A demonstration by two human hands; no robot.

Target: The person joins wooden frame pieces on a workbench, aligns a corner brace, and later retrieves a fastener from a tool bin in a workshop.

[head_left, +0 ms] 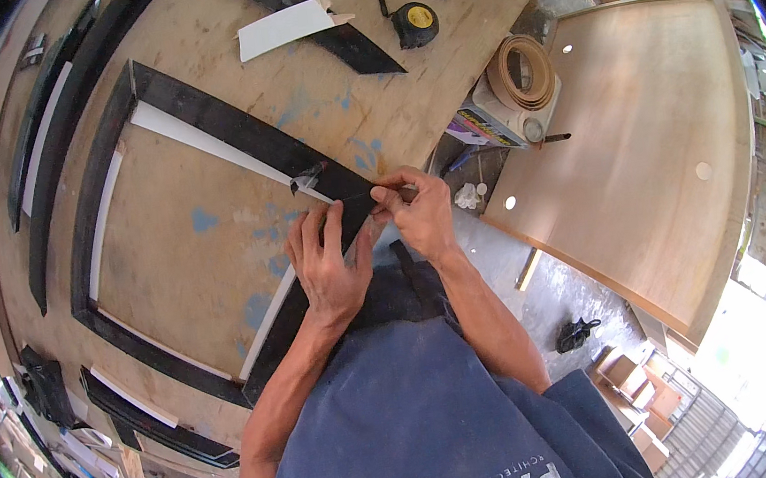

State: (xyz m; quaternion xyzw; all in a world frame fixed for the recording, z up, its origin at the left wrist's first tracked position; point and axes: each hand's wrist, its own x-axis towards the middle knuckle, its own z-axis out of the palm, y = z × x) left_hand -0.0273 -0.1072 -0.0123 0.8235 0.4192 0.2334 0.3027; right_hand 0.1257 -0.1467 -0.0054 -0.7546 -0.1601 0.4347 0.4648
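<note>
A black frame (229, 130) with white inner edges lies on the wooden worktable. My left hand (330, 269) straddles its near right corner, fingers at the inner edge and thumb toward the outer side, gripping it. At the tip of that same corner, my right hand (420, 214) is closed in a pinch. Whatever sits between its fingertips is too small to make out; a thin line runs across the black surface toward them. Beside my left fingertips, a crumpled bit of clear and dark film (308, 178) sticks up from the frame's bar.
The worktable (197, 185) also bears a tape measure (416, 25), a white offcut (285, 29) and other black strips (75, 147). To the right, a roll of edging (520, 73) rests on a container beside a large wooden panel (638, 153) with round holes.
</note>
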